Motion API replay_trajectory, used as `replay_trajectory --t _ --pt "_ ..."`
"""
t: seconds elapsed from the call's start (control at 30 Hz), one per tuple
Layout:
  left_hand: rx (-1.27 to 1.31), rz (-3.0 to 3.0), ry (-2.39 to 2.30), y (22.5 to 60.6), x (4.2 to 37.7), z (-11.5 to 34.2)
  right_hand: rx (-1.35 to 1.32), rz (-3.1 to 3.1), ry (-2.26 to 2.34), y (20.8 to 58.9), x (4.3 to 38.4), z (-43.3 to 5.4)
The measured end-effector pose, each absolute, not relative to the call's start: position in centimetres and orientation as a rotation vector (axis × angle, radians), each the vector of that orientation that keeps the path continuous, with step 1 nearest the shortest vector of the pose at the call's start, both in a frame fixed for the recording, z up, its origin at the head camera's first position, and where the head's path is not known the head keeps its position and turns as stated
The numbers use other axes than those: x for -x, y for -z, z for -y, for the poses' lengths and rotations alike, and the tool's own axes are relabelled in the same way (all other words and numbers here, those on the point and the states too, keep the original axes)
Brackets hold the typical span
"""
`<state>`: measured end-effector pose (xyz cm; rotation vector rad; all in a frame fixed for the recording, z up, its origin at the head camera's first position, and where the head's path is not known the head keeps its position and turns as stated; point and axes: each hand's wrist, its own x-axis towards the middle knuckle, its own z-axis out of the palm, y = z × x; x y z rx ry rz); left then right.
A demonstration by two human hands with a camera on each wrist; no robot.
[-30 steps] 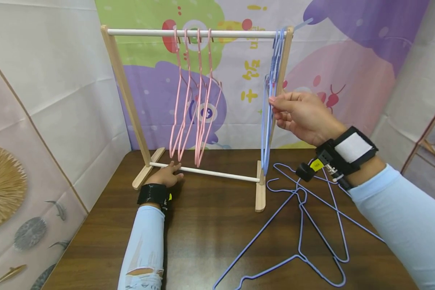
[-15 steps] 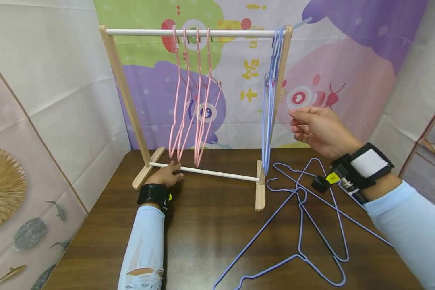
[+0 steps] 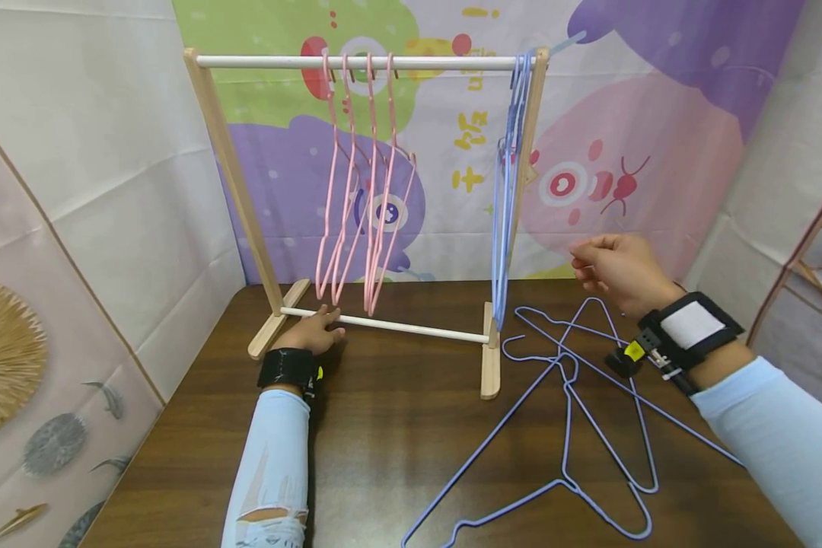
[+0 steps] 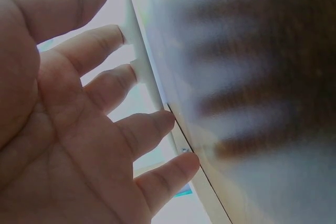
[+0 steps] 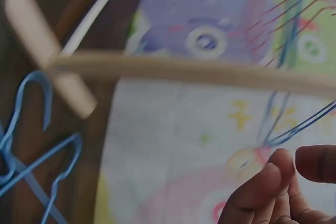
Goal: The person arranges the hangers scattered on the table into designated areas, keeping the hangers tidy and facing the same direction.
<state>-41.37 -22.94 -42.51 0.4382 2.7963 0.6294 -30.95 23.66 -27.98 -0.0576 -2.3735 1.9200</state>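
Note:
My left hand (image 3: 308, 332) rests low beside the left end of the rack's white lower bar (image 3: 411, 328), its fingers spread. No object shows in its palm in the left wrist view. My right hand (image 3: 619, 270) is in the air right of the rack, fingers loosely bent and holding nothing. Several blue hangers (image 3: 498, 228) hang bunched at the right end of the white top bar (image 3: 452, 64). Several pink hangers (image 3: 334, 125) hang spaced out left of centre. Loose blue hangers (image 3: 493, 435) lie overlapping on the table, below and in front of my right hand.
The rack's wooden uprights (image 3: 236, 175) stand on short wooden feet (image 3: 491, 373) on the dark brown table (image 3: 370, 426). Behind it hangs a cartoon-printed cloth (image 3: 589, 144). A pale printed panel (image 3: 96, 335) stands on the left.
My right hand has let go of the hanging blue hangers and moved right, then down toward the loose ones. The left hand has stayed in place.

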Motion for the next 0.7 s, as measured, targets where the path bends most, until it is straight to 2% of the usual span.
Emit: replay_trajectory --t 0.13,0.4,0.7 --pt "-0.424 -2.795 -0.634 42.6 41.4 22.9 0.151 2.494 -1.660 30.1 31.4 -25.2" --pt "-0.409 -2.797 -0.638 42.8 41.5 23.0 0.258 2.576 -1.535 33.1 31.9 -27.8" --pt "-0.417 -2.795 -0.631 43.0 41.7 23.0 0.439 2.880 -0.829 36.1 31.8 -30.9"
